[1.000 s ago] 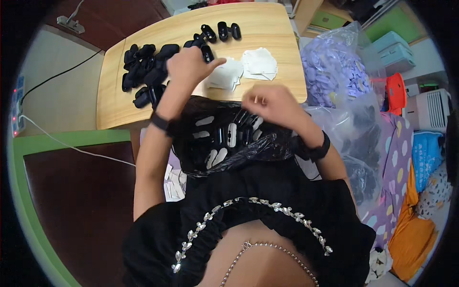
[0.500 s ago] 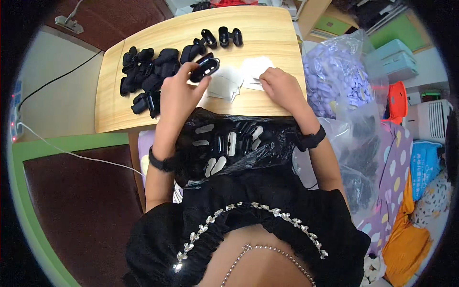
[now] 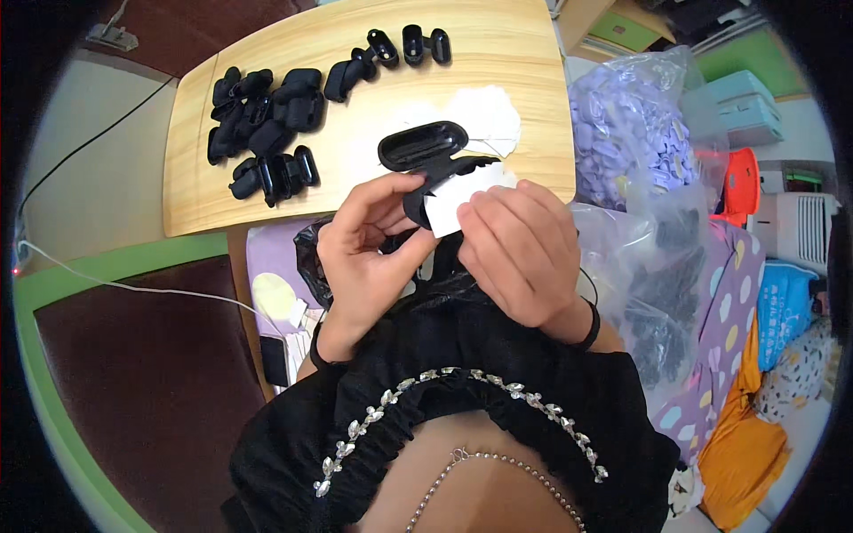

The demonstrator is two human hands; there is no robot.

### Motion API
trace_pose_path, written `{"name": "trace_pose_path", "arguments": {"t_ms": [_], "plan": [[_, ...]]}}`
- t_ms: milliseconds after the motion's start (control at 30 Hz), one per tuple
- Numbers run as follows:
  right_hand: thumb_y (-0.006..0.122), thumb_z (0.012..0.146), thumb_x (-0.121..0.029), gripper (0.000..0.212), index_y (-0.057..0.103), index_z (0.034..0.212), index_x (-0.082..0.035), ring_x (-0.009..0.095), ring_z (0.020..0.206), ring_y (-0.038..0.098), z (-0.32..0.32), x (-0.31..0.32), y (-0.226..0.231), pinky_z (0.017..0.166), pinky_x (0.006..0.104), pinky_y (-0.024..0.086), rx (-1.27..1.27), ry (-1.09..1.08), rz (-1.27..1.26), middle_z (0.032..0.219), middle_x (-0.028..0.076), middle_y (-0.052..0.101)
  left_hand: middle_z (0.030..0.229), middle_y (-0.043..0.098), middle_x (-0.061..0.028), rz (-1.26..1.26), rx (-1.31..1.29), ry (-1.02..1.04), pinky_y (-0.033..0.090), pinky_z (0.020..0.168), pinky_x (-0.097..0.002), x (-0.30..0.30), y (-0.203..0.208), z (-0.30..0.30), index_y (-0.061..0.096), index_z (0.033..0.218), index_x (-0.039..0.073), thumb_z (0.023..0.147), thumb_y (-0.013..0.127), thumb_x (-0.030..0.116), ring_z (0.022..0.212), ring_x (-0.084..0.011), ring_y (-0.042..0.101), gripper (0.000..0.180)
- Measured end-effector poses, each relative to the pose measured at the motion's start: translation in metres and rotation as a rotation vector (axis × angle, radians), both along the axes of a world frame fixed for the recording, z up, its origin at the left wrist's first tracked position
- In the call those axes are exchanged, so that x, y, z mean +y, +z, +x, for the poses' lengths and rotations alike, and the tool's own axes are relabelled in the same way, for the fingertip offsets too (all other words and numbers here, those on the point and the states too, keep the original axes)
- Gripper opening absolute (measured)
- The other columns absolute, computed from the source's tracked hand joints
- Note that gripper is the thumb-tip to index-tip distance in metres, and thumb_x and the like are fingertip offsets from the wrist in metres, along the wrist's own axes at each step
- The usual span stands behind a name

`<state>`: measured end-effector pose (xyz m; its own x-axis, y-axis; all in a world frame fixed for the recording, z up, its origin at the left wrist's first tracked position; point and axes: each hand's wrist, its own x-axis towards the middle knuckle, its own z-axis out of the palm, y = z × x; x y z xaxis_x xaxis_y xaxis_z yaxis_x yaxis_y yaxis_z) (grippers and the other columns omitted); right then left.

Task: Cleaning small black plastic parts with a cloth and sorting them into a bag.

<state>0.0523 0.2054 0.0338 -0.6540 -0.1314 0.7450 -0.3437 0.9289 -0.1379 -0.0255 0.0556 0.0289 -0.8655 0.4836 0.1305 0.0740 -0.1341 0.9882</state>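
My left hand [image 3: 366, 253] holds a black earbud-style case [image 3: 422, 147], its lid swung open away from me, just above the near table edge. Against the case's near half, my right hand [image 3: 524, 253] presses a small white paper-like piece [image 3: 447, 211] between closed fingers. Whether that piece sits inside or on the case cannot be made out. Beyond the hands, thin white sheets [image 3: 493, 115] lie on the table. In my lap, a black plastic bag [image 3: 308, 258] is mostly covered by my hands.
Several black cases [image 3: 275, 111] are heaped on the table's [image 3: 200, 195] left side; two open ones [image 3: 427, 44] stand at its far edge. To the right is a clear bag of lilac pieces [image 3: 626, 133], with another plastic bag [image 3: 657, 302] nearer. A phone [image 3: 274, 360] lies left of my lap.
Both hands have come back toward me and together. My right hand has taken a white piece from the sheets to the case in my left hand. The bag in my lap is now mostly hidden.
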Motion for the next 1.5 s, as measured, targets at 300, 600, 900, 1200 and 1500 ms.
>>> {"name": "trace_pose_path", "arguments": {"t_ms": [300,600,900,1200,1500], "plan": [[0.059,0.069,0.002,0.026,0.065,0.095,0.002,0.027,0.092,0.061,0.002,-0.007,0.002,0.102,0.0487,0.034,-0.162,0.15,-0.262,0.095,0.012,0.062,0.108,0.06,-0.0138,0.169,0.077,-0.075,0.049,0.084,-0.0265,-0.006,-0.016,-0.003,0.052,0.11,-0.007,0.066,0.068,-0.015,0.097,-0.0167,0.06,0.048],[0.058,0.069,0.003,0.031,0.065,0.099,0.0,0.025,0.093,0.061,-0.001,-0.014,-0.002,0.106,0.0528,0.026,-0.224,0.173,-0.303,0.095,0.01,0.062,0.104,0.061,-0.0125,0.134,-0.041,-0.021,0.049,0.083,-0.0263,-0.014,-0.017,0.003,0.052,0.109,-0.007,0.064,0.068,-0.015,0.096,-0.0154,0.06,0.049],[0.057,0.068,0.003,0.032,0.065,0.099,0.0,0.024,0.091,0.06,0.006,-0.023,-0.005,0.104,0.0537,0.029,-0.18,0.016,-0.181,0.091,0.009,0.062,0.106,0.06,-0.0131,0.141,-0.055,-0.003,0.049,0.085,-0.0273,-0.011,-0.021,0.005,0.052,0.111,-0.007,0.065,0.068,-0.016,0.098,-0.0161,0.06,0.049],[0.056,0.069,0.004,0.029,0.064,0.096,-0.001,0.024,0.09,0.061,-0.005,-0.019,-0.027,0.104,0.0525,0.03,-0.187,0.05,-0.268,0.09,0.01,0.061,0.104,0.062,-0.0119,0.201,-0.238,0.047,0.05,0.085,-0.0273,-0.008,-0.033,0.003,0.055,0.107,-0.007,0.068,0.067,-0.014,0.098,-0.0147,0.06,0.042],[0.051,0.086,-0.002,0.015,0.059,0.098,-0.002,0.031,0.085,0.058,0.008,0.079,-0.066,0.076,0.0361,0.046,-0.272,-0.511,-0.489,0.087,0.015,0.059,0.083,0.064,-0.0066,-1.122,0.638,0.556,0.05,0.068,-0.0363,-0.061,-0.038,-0.071,0.067,0.087,0.01,0.068,0.078,0.028,0.078,-0.0267,0.06,0.029]]}}
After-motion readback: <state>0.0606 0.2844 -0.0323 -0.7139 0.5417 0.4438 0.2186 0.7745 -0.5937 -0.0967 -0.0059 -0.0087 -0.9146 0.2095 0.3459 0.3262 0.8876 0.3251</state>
